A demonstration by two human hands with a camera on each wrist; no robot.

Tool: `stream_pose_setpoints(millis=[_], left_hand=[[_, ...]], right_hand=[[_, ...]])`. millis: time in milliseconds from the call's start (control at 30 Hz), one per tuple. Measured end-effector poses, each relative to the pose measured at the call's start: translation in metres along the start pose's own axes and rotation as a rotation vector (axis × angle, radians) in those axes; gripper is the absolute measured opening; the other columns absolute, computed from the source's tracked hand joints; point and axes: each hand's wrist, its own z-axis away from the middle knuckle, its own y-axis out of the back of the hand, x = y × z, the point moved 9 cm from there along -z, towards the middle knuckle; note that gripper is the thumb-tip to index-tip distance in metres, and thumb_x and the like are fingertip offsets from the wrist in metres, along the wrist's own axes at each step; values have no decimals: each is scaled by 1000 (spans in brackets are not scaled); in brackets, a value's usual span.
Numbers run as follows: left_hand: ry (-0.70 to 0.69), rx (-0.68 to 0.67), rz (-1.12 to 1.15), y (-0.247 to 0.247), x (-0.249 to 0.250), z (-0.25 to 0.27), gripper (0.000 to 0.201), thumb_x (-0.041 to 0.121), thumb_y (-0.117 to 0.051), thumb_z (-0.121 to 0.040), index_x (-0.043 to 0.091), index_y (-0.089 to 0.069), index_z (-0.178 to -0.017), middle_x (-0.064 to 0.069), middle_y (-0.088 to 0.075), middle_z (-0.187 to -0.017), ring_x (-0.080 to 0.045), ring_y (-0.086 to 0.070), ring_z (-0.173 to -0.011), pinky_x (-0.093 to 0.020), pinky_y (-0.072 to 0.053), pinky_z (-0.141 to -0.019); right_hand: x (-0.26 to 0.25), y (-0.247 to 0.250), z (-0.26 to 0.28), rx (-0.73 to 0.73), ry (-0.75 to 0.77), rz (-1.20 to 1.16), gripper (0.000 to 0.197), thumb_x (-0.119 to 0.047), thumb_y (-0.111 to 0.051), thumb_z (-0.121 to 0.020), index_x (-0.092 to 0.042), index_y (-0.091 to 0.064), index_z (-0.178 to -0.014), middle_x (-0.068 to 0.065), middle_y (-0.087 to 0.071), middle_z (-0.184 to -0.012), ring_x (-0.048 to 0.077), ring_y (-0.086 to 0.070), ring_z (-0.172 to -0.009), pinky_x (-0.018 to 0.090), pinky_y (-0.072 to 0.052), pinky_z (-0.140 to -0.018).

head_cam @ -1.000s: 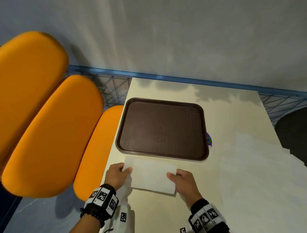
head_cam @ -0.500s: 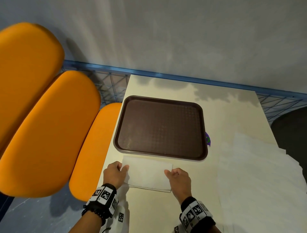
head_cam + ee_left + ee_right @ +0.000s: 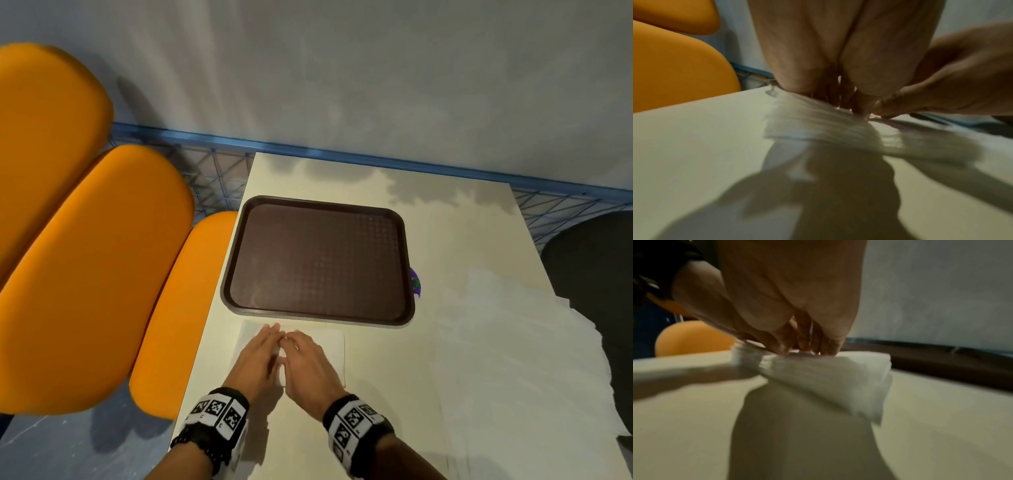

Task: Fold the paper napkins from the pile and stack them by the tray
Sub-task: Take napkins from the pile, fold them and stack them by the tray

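Note:
A stack of folded white napkins (image 3: 329, 349) lies on the table just in front of the brown tray (image 3: 322, 260). My left hand (image 3: 263, 349) and right hand (image 3: 301, 353) lie side by side on top of the stack, fingers stretched forward and pressing it flat. The left wrist view has the stack's layered edge (image 3: 818, 125) under my fingers (image 3: 861, 104). Seen from the right wrist, my fingers (image 3: 797, 344) push down on the folded napkins (image 3: 828, 374). The pile of unfolded napkins (image 3: 513, 359) spreads over the table's right side.
Orange seat cushions (image 3: 85, 274) line the left of the table (image 3: 376, 428). A blue wire rail (image 3: 342, 154) and grey wall stand behind it. A small purple object (image 3: 415, 281) peeks out at the tray's right edge. A dark chair (image 3: 599, 257) is at far right.
Both hands let go of the napkin's left and right ends and moved together to the middle of the stack, where they now press flat.

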Motion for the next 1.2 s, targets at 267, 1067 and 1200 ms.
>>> stream_pose_setpoints(millis=[267, 1067, 1200], left_hand=[[12, -61, -217, -13, -9, -2, 66, 27, -46, -104, 27, -8, -158, 1, 11, -166, -21, 12, -153, -35, 4, -119], [-278, -208, -201, -127, 172, -6, 62, 68, -32, -79, 29, -64, -115, 11, -63, -117, -15, -61, -111, -30, -46, -95], [-311, -339, -244, -186, 225, -15, 45, 58, -45, -92, 31, -56, -127, 12, -55, -133, -10, -53, -121, -25, -40, -103]], right_hand=[[33, -26, 18, -39, -190, 213, 70, -50, -43, -101, -8, -26, -156, 16, -19, -165, 35, -20, -151, 46, -13, -116], [266, 143, 222, 331, -900, -362, 19, -27, -61, -94, -18, -65, -78, -5, -70, -80, 14, -66, -80, 24, -52, -74], [342, 179, 276, 375, -1061, -330, 18, -23, -59, -95, -11, -72, -92, 3, -74, -95, 24, -68, -94, 26, -50, -76]])
